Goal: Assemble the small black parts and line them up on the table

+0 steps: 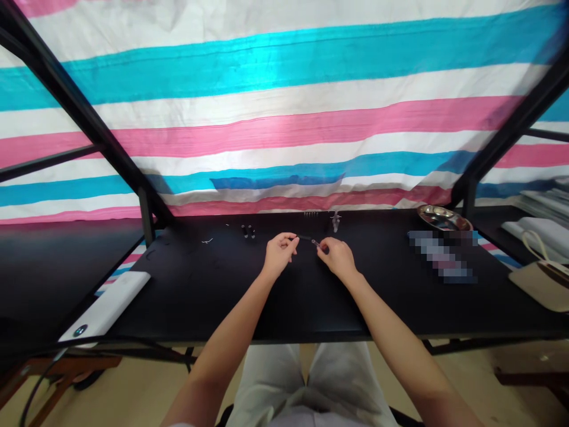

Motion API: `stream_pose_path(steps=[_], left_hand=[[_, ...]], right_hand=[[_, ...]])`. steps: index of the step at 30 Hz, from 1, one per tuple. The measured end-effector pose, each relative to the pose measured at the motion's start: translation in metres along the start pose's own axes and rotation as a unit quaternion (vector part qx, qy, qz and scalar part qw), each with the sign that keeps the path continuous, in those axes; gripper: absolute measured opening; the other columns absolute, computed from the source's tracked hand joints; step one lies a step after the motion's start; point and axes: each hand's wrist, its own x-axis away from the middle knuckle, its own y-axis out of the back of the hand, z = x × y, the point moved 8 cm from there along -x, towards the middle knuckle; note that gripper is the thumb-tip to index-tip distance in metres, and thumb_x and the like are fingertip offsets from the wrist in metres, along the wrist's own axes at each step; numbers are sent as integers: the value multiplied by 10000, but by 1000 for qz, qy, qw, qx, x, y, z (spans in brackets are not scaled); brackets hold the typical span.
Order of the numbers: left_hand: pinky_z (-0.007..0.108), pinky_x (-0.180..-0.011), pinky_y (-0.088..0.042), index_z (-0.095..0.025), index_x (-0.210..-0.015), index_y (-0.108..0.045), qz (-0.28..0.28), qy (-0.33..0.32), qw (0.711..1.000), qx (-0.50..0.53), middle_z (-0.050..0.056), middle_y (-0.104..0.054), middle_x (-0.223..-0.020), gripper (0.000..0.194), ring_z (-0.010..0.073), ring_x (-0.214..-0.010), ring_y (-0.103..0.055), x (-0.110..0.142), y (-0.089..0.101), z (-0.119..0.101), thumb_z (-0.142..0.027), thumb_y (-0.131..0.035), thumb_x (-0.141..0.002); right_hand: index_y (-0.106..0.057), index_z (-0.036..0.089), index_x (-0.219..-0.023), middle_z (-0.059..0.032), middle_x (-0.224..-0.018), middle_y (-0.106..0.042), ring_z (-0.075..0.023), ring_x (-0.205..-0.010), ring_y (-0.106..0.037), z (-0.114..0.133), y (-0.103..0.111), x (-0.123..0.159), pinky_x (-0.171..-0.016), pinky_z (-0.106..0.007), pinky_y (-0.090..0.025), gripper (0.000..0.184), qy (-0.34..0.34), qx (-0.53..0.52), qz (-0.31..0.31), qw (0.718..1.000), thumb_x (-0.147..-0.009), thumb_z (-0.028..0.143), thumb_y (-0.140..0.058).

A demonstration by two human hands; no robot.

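Observation:
My left hand (280, 252) pinches one end of a thin black strip (304, 238) just above the black table (306, 296). My right hand (338, 256) has its fingers closed on a small shiny metal piece (316, 243) at the strip's other end. Whether the two parts are joined is too small to tell. Beyond my left hand lie two short black pieces with silvery ends (248, 232). Past my right hand is a little group of clear or silvery parts (335, 222). A row of tiny metal parts (311, 214) runs along the back edge.
White scraps (207, 241) lie at the back left. A white power bank (109, 305) with a cable sits at the left edge. To the right are a round steel dish (444, 219), a blurred-out packet (442, 258) and a beige bag (542, 286). Black frame bars (75, 101) slant up both sides.

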Motion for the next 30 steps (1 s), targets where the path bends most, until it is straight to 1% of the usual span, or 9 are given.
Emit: stream_pose_path(steps=[4,9,12,15,17,20,23,27,30], left_hand=[[161,-352,-311,-132,-881,-575,14,-9,1000,-5,-41,-531,-522,348,37,-346,-401,1,-3,-1,-440,-599,-721],[164,-358,-317,-142,-888,-579,16,-19,998,-55,-49,-520,-513,335,45,-353,-404,3,-6,-2,-441,-576,-736],[165,-397,-333,-156,-898,-591,6,-57,991,-123,-50,-522,-509,301,48,-377,-416,5,-6,-7,-418,-552,-758],[165,-461,-359,-170,-919,-604,-1,-110,973,-200,-50,-528,-516,271,52,-419,-432,8,-8,-12,-391,-530,-779],[165,-496,-370,-176,-932,-610,-1,-136,961,-240,-47,-538,-533,263,54,-447,-447,10,-10,-14,-379,-517,-792],[165,-526,-376,-181,-950,-619,4,-152,947,-281,-41,-553,-553,258,60,-481,-472,11,-12,-13,-364,-515,-800],[164,-532,-377,-186,-973,-625,19,-151,942,-300,-38,-561,-561,265,64,-495,-485,11,-16,-9,-357,-514,-804],[163,-530,-381,-181,-988,-623,35,-150,944,-291,-37,-561,-555,281,65,-494,-488,11,-18,-7,-365,-506,-811],[164,-524,-383,-176,-977,-621,37,-146,949,-277,-38,-558,-544,280,65,-481,-482,10,-18,-6,-368,-506,-810]], right_hand=[[-569,199,-715,-18,-736,-627,-158,-698,-566,1,0,1,-642,-267,-340,79,-2,-6,-2,1000,-762,239,-520],[-565,193,-720,-12,-742,-626,-149,-694,-560,4,0,1,-631,-261,-315,83,-1,22,9,1000,-769,235,-513],[-559,185,-726,-26,-741,-617,-151,-692,-548,7,0,2,-625,-266,-292,96,11,69,13,997,-782,213,-486],[-552,175,-735,-44,-742,-611,-153,-675,-534,10,1,2,-619,-275,-268,107,26,117,16,993,-789,193,-462],[-547,171,-738,-47,-744,-609,-151,-668,-528,12,2,3,-620,-278,-260,107,30,130,14,991,-793,189,-456],[-542,171,-743,-39,-741,-603,-147,-670,-526,15,3,3,-623,-278,-256,99,37,127,6,991,-796,189,-461],[-549,173,-752,-33,-741,-603,-144,-671,-525,19,4,3,-637,-275,-261,104,64,105,-5,992,-804,190,-461],[-561,171,-756,-41,-742,-607,-147,-679,-528,25,6,5,-653,-271,-274,124,108,67,-15,992,-817,194,-455],[-566,169,-761,-47,-742,-611,-152,-681,-530,28,9,6,-656,-271,-283,130,126,54,-30,990,-822,199,-456]])
